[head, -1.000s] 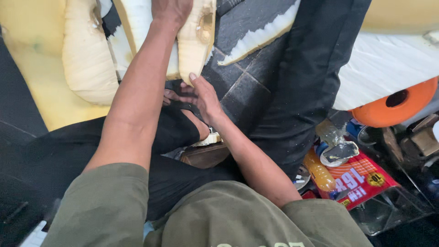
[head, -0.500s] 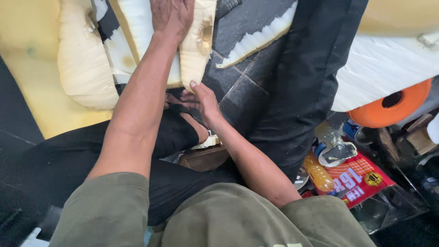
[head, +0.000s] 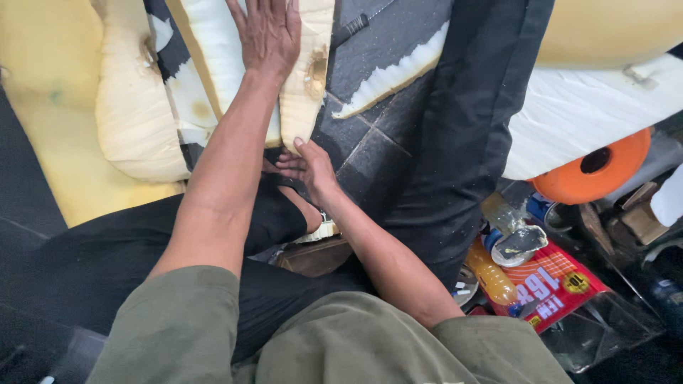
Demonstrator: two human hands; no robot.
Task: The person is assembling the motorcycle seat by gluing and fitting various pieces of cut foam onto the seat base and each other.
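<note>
A person's left hand (head: 269, 32) lies flat and open, pressing a cream foam strip (head: 307, 67) at the far centre. The right hand (head: 307, 165), fingers loosely spread and gripping nothing, touches the strip's near end beside black fabric (head: 462, 142). Steady, even pressure looks wise.

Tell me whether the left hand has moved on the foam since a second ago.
Cannot tell: the left hand lies flat on the same foam strip; the head camera shifted, so any slide is unclear.
</note>
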